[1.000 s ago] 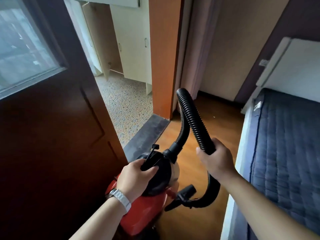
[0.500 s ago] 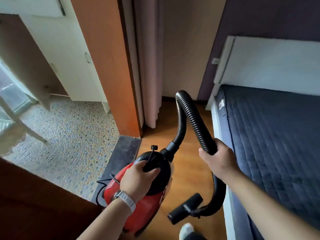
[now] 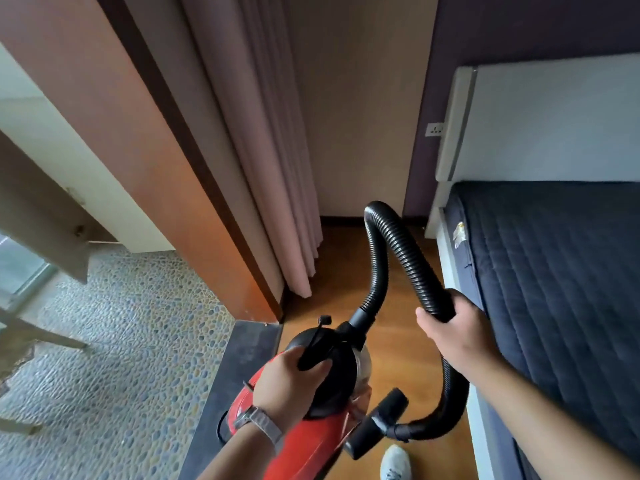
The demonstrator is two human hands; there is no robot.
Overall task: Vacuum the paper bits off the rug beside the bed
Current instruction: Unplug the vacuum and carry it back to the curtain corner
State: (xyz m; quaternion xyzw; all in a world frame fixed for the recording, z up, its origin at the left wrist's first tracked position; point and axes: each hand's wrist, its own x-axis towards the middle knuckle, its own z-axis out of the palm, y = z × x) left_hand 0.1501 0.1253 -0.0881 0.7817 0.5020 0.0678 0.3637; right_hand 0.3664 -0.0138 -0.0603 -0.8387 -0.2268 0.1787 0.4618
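The dark door has slid out of view; the bed [image 3: 554,271] now fills the right. At lower centre the left hand [image 3: 289,386] grips the vacuum [image 3: 311,441] and the right hand [image 3: 457,334] clasps the hose [image 3: 408,261]. No rug or paper bits show yet.

Just behind the left hand [image 3: 287,382] sits a watch [image 3: 244,419] with a wide grey band [image 3: 268,432] (it looks like woven metal). Both arms [image 3: 554,427] are bare as far as they show. At the bottom is one white shoe [image 3: 394,462] with grey marks on top.
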